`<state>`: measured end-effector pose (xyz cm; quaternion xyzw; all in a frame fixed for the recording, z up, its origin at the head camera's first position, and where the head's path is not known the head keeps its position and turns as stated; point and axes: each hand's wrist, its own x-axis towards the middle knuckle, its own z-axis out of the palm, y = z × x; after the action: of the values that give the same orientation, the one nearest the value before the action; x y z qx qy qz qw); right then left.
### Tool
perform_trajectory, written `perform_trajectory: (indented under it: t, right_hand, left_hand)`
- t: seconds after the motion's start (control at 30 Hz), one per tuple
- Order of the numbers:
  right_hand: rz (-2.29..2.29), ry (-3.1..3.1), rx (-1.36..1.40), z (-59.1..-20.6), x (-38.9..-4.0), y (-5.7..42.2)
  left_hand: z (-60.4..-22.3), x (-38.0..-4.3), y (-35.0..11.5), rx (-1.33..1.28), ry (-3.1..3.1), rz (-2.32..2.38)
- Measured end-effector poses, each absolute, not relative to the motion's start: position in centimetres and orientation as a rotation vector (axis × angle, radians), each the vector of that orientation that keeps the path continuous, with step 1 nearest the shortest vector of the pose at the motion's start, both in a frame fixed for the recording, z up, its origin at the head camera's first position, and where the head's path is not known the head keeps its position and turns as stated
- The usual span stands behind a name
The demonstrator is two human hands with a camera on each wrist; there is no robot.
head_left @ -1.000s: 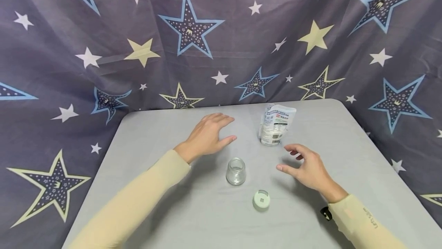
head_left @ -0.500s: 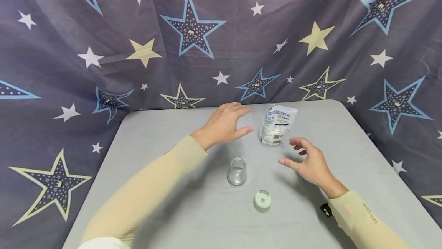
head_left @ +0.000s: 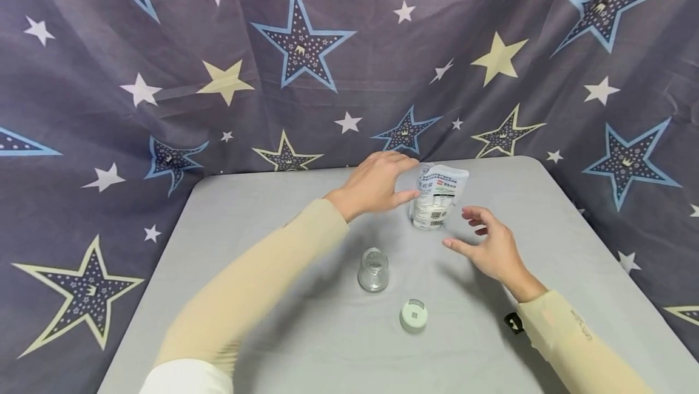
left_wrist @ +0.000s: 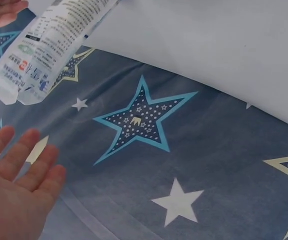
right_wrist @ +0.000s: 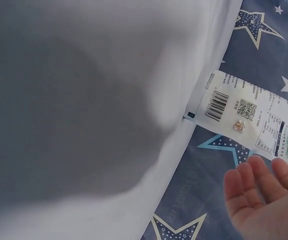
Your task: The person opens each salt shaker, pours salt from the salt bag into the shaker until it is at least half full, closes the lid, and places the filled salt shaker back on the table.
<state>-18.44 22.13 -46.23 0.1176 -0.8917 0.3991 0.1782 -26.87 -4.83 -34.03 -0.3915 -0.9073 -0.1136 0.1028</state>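
Observation:
A white pouch (head_left: pixel 437 200) with printed text and a barcode stands upright toward the back of the table. At its left side is my left hand (head_left: pixel 375 184), fingers extended and thumb apart; whether the thumb touches the pouch I cannot tell. In the left wrist view, a gap shows between the pouch (left_wrist: pixel 43 50) and the fingers of the left hand (left_wrist: pixel 18 195). My right hand (head_left: pixel 494 249) hovers to the pouch's right, fingers loosely bent and holding nothing. An open glass jar (head_left: pixel 374 271) stands nearer the front, with a pale green round lid (head_left: pixel 414 315) beside it.
A grey cloth covers the table (head_left: pixel 262 200). Behind it hangs a dark curtain (head_left: pixel 327 115) patterned with stars. A small black tag (head_left: pixel 514 323) shows by the right sleeve cuff.
My left hand has moved right and back, up to the pouch's left side. My right hand has shifted slightly back and right. Pouch, jar and lid have stayed in place.

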Motion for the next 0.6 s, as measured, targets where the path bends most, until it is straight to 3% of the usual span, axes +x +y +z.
perform_trajectory:
  t: [0.6]
  right_hand:
    - [1.252, -2.599, 0.236, -46.3, -21.2, 22.1]
  left_hand:
    - [-32.3, -28.2, -0.2, -1.179, -2.777, -0.196]
